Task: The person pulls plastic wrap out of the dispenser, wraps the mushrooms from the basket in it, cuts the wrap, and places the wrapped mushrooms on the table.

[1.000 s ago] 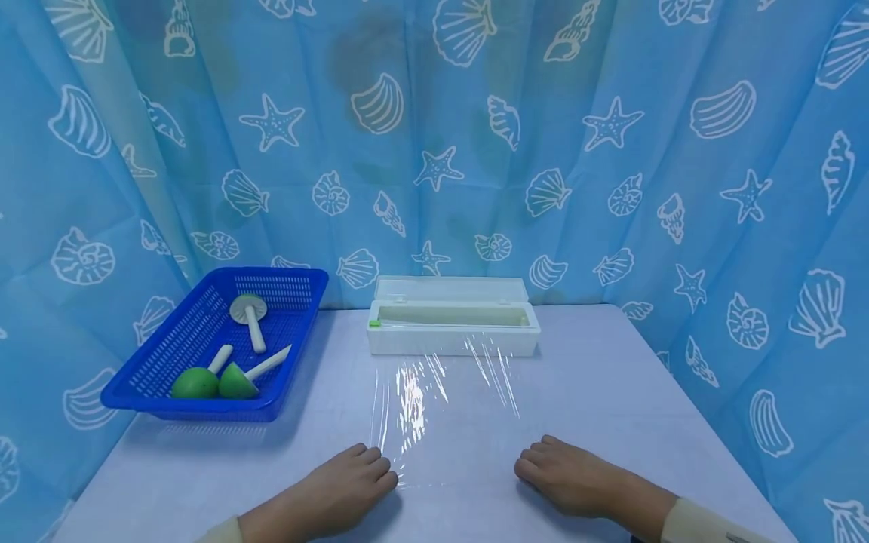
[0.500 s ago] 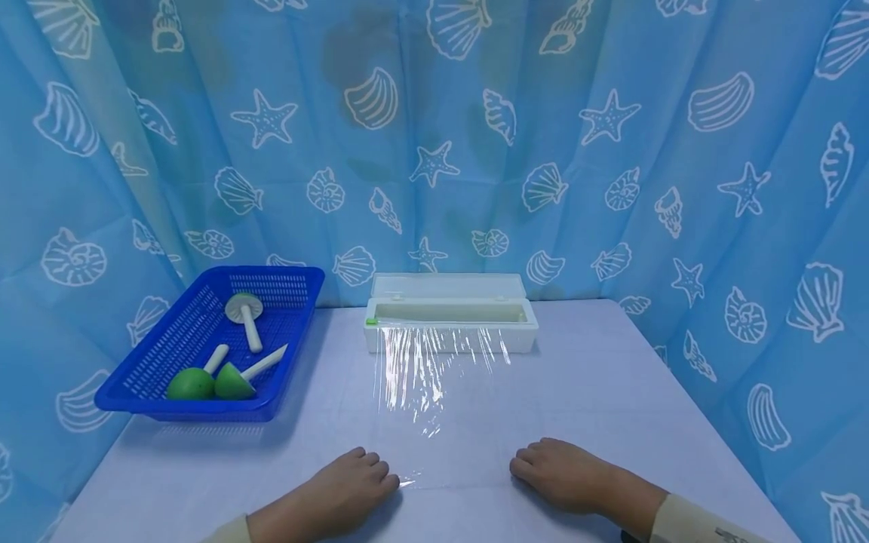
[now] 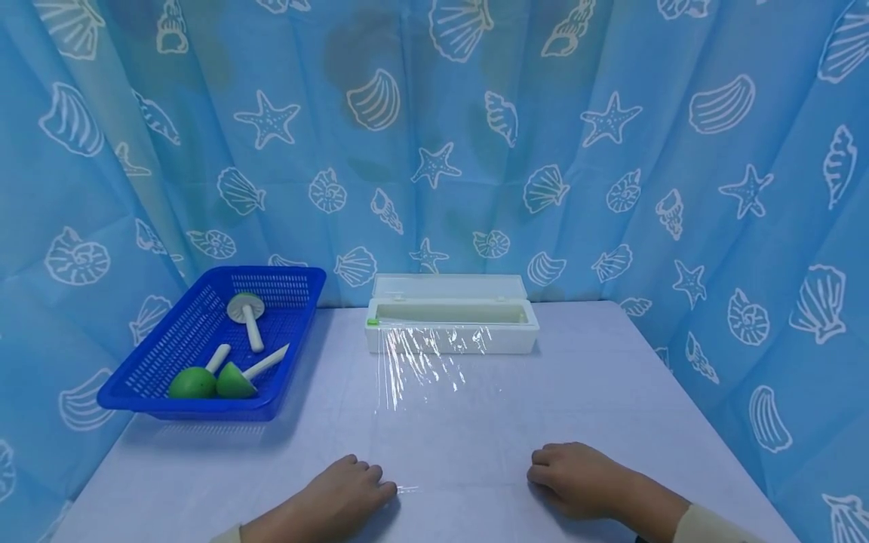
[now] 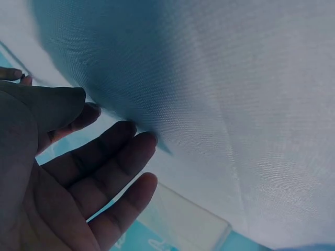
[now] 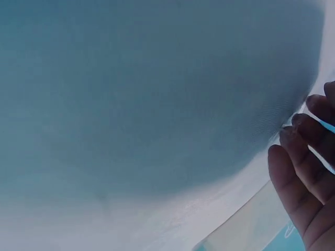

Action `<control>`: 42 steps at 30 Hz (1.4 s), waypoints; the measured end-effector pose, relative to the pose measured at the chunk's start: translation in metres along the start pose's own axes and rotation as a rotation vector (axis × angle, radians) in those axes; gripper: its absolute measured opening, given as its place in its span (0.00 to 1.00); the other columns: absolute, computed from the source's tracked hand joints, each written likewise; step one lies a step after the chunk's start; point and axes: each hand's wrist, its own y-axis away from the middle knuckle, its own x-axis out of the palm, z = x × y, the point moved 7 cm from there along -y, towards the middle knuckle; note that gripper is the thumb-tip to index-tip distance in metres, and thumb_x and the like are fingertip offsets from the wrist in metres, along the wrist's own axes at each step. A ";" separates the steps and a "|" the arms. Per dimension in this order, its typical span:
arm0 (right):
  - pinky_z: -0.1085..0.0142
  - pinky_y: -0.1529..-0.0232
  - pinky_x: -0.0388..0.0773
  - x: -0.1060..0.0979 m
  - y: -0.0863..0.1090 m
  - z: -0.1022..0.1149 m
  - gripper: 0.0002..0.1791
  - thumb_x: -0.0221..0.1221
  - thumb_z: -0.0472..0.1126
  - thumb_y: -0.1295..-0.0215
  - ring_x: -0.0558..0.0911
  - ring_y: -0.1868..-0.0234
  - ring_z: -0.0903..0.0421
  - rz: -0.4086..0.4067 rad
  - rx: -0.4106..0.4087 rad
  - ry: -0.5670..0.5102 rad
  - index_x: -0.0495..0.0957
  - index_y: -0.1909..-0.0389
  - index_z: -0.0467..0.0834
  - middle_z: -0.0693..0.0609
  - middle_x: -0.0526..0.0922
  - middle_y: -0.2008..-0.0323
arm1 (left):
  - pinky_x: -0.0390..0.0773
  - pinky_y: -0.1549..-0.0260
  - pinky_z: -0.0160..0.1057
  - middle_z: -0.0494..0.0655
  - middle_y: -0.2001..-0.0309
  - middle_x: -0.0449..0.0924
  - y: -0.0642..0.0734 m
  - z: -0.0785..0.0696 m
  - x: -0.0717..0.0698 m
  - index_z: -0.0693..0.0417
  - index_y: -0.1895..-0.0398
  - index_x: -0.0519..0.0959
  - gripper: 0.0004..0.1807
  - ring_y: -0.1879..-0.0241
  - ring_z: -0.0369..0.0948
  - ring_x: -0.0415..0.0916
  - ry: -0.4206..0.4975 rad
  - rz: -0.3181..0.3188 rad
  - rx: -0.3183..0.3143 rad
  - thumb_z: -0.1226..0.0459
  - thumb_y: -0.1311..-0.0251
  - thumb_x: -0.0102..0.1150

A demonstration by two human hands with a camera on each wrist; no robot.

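A sheet of clear plastic wrap (image 3: 421, 369) runs from the white dispenser box (image 3: 453, 339) toward the person, showing mainly as bright glints. My left hand (image 3: 339, 494) pinches its near left corner between thumb and index finger. In the left wrist view the other fingers (image 4: 123, 157) reach out loosely. Across from it, my right hand (image 3: 584, 483) appears to pinch the near right corner, though that film is hardly visible. The right wrist view shows thumb and index tips close together at its edge, other fingers (image 5: 303, 172) extended. The box lid (image 3: 449, 286) stands raised at the back.
A blue basket (image 3: 299, 377) stands at the left with several halved green fruits (image 3: 193, 383) on white handles, perhaps mushroom-shaped tools. A green slider (image 3: 373, 322) sits at the box's left front edge. A blue shell-print curtain (image 3: 434, 211) surrounds the white-covered table (image 3: 611, 392).
My right hand has shifted to the right, away from the left hand. The left hand has moved only slightly. Glints on the plastic wrap have shifted and shortened toward the box.
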 end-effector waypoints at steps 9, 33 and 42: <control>0.73 0.69 0.74 0.001 0.012 0.002 0.05 0.61 0.43 0.34 0.68 0.72 0.70 -0.032 0.025 -0.045 0.82 0.59 0.52 0.68 0.71 0.71 | 0.74 0.68 0.35 0.34 0.69 0.75 -0.001 -0.002 -0.001 0.38 0.53 0.78 0.17 0.72 0.30 0.69 -0.014 0.002 0.008 0.48 0.44 0.67; 0.68 0.66 0.78 0.001 0.010 -0.021 0.05 0.62 0.45 0.35 0.74 0.72 0.72 0.031 0.175 -0.256 0.84 0.61 0.54 0.72 0.75 0.70 | 0.73 0.71 0.36 0.37 0.73 0.73 0.003 0.010 -0.011 0.43 0.60 0.80 0.08 0.74 0.33 0.70 -0.083 -0.074 -0.059 0.60 0.43 0.65; 0.65 0.63 0.79 -0.025 0.005 -0.059 0.07 0.61 0.46 0.34 0.76 0.68 0.67 -0.009 0.372 -0.360 0.84 0.58 0.52 0.70 0.79 0.67 | 0.74 0.72 0.40 0.40 0.73 0.75 0.008 0.041 -0.032 0.46 0.64 0.80 0.04 0.74 0.36 0.72 -0.093 -0.138 -0.187 0.58 0.36 0.60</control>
